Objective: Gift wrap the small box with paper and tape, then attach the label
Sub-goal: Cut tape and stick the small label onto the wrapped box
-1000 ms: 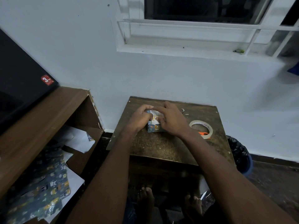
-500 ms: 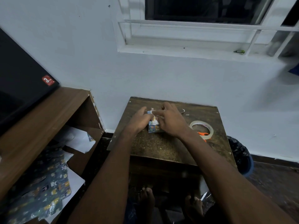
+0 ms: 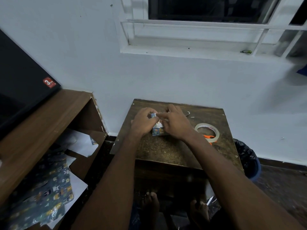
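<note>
A small box (image 3: 157, 131) in dark blue patterned paper stands on the brown stool top (image 3: 167, 150). My left hand (image 3: 142, 123) grips its left side with curled fingers. My right hand (image 3: 177, 123) lies over the box's right side, its forefinger and thumb pinching a white fold of paper at the top. Most of the box is hidden under both hands. A roll of clear tape (image 3: 207, 131) lies to the right, over orange-handled scissors (image 3: 209, 137).
A wooden shelf unit (image 3: 49, 120) stands to the left, with crumpled patterned wrapping paper (image 3: 44, 193) and white sheets below it. A dark bin (image 3: 247, 160) sits at the stool's right. Small scraps (image 3: 188, 113) lie at the stool's far edge. The white wall is close behind.
Both hands stayed on the box; the fingers shifted slightly along the top fold. The tape and scissors did not move.
</note>
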